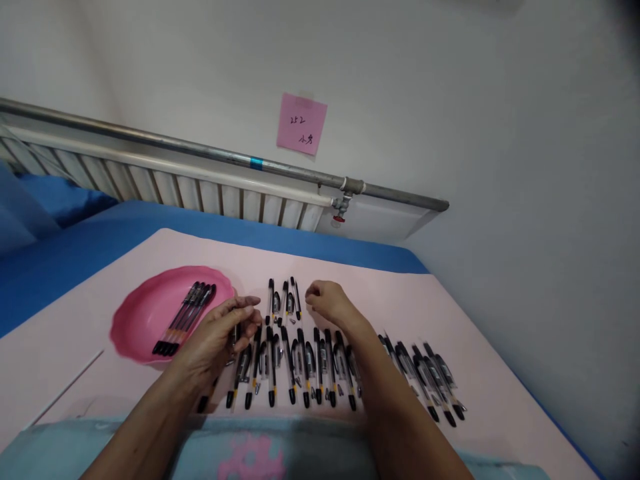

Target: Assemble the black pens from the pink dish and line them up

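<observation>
My left hand (220, 333) is beside the pink bowl's right rim, its fingers curled around a dark pen part (237, 331) that is mostly hidden. Further right, my right hand (330, 301) has its fingers bent together just right of a small upper group of pen parts (285, 303). What those fingers hold, if anything, is out of sight. Between and below both hands runs a row of clear pen barrels (287, 367) with black ends, black caps (309, 360) and small metal tips (341, 390). Several assembled black pens (187, 317) lie side by side in the pink bowl (131, 320).
More pen parts (433, 380) lie right of my right forearm. A thin white stick (67, 387) rests at the left on the pale pink table (385, 293). Behind are a radiator (210, 193), a metal pipe (200, 148) and a pink note (302, 125) on the wall.
</observation>
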A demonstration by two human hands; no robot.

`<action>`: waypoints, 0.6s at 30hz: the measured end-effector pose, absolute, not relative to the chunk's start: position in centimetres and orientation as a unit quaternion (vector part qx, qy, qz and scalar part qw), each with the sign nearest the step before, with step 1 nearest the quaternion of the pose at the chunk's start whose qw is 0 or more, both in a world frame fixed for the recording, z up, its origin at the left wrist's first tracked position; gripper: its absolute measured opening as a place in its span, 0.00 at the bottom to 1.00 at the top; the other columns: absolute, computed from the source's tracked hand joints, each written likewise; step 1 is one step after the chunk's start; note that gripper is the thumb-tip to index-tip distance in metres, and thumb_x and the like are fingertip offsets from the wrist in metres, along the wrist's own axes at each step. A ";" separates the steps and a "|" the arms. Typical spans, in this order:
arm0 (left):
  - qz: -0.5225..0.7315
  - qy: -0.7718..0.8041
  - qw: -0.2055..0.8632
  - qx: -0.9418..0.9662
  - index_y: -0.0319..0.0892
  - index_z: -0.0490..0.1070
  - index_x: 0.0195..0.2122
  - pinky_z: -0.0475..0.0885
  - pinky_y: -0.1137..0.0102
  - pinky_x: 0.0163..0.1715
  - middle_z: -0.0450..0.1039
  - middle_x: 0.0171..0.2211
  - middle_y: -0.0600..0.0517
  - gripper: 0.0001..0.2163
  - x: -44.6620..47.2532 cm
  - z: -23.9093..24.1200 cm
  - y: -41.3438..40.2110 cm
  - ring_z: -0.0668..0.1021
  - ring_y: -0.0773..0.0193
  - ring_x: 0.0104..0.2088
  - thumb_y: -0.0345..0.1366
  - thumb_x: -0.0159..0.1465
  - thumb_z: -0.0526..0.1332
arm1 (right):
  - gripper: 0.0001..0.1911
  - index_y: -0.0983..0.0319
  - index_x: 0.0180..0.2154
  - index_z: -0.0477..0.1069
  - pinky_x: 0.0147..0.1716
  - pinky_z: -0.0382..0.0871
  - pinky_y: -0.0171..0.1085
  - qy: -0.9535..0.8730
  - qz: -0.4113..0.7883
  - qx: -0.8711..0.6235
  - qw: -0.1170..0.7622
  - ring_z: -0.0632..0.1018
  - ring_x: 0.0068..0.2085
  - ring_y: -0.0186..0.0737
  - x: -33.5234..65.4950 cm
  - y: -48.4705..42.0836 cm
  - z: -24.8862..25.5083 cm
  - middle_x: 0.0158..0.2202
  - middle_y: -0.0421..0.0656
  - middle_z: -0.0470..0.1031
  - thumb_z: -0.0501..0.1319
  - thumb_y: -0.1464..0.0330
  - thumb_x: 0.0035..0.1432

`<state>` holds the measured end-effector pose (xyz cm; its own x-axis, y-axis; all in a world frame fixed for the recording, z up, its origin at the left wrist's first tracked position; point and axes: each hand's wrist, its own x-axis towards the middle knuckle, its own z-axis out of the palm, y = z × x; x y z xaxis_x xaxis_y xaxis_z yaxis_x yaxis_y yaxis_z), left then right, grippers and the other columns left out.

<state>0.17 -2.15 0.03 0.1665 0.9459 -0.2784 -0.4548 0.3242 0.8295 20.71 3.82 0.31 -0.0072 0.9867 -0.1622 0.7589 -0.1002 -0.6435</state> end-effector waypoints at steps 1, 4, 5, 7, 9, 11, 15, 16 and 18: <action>0.497 0.413 0.705 0.294 0.36 0.69 0.37 0.56 0.80 0.12 0.70 0.25 0.49 0.12 0.2 0.0 -2.1 0.68 0.71 0.20 0.30 0.50 0.63 | 0.06 0.65 0.24 0.72 0.26 0.63 0.31 -0.641 0.296 -0.686 0.175 0.71 0.24 0.34 21.2 4.1 -0.1 0.22 0.42 0.72 0.57 0.77 0.43; 0.494 0.414 0.709 0.286 0.36 0.69 0.37 0.58 0.79 0.13 0.70 0.25 0.49 0.12 0.2 -0.1 -2.1 0.68 0.71 0.21 0.28 0.50 0.62 | 0.08 0.64 0.24 0.73 0.22 0.62 0.31 -0.636 0.298 -0.699 0.133 0.70 0.20 0.34 21.7 4.1 -1.3 0.18 0.41 0.71 0.56 0.77 0.42; 0.494 0.412 0.710 0.286 0.36 0.69 0.37 0.58 0.79 0.13 0.70 0.25 0.49 0.12 0.2 -0.2 -2.1 0.68 0.71 0.21 0.28 0.50 0.62 | 0.08 0.63 0.25 0.73 0.20 0.61 0.31 -0.635 0.303 -0.699 0.123 0.69 0.18 0.33 21.6 4.0 -1.6 0.17 0.40 0.70 0.56 0.76 0.43; 0.494 0.408 0.712 0.287 0.36 0.69 0.37 0.58 0.79 0.13 0.70 0.25 0.49 0.12 0.2 -0.3 -2.1 0.69 0.71 0.21 0.28 0.50 0.62 | 0.09 0.63 0.27 0.74 0.18 0.60 0.31 -0.637 0.316 -0.694 0.111 0.68 0.15 0.32 21.3 3.8 -1.9 0.14 0.39 0.68 0.55 0.75 0.44; 0.496 0.405 0.712 0.287 0.36 0.69 0.38 0.58 0.79 0.13 0.70 0.25 0.49 0.11 0.2 -0.4 -2.1 0.69 0.71 0.21 0.28 0.51 0.62 | 0.09 0.63 0.27 0.74 0.17 0.59 0.30 -0.643 0.323 -0.686 0.106 0.67 0.14 0.32 21.2 3.8 -2.0 0.13 0.38 0.67 0.55 0.74 0.45; 0.501 0.400 0.712 0.285 0.36 0.69 0.37 0.60 0.78 0.14 0.70 0.25 0.49 0.11 0.1 -0.4 -2.1 0.69 0.70 0.21 0.28 0.52 0.61 | 0.09 0.64 0.25 0.73 0.18 0.60 0.31 -0.652 0.316 -0.680 0.111 0.68 0.16 0.32 21.4 4.0 -2.0 0.14 0.38 0.67 0.55 0.74 0.46; 0.513 0.394 0.714 0.270 0.35 0.69 0.37 0.67 0.74 0.21 0.72 0.28 0.46 0.09 0.2 -0.2 -2.0 0.73 0.66 0.26 0.28 0.53 0.60 | 0.09 0.65 0.27 0.73 0.27 0.63 0.31 -0.665 0.280 -0.674 0.157 0.72 0.27 0.35 21.8 4.4 -0.9 0.24 0.43 0.73 0.54 0.76 0.46; 0.518 0.389 0.714 0.265 0.35 0.69 0.37 0.69 0.73 0.23 0.73 0.29 0.45 0.09 0.3 -0.2 -2.0 0.74 0.64 0.28 0.29 0.54 0.60 | 0.10 0.65 0.28 0.73 0.29 0.64 0.31 -0.667 0.276 -0.670 0.171 0.73 0.29 0.35 21.6 4.3 -0.4 0.26 0.43 0.74 0.54 0.77 0.47; 0.538 0.375 0.709 0.260 0.35 0.70 0.36 0.70 0.70 0.29 0.74 0.31 0.44 0.08 0.5 -0.1 -2.1 0.76 0.61 0.32 0.30 0.54 0.60 | 0.10 0.65 0.31 0.73 0.31 0.64 0.31 -0.673 0.279 -0.657 0.192 0.73 0.30 0.34 20.6 3.6 0.9 0.28 0.42 0.74 0.53 0.76 0.50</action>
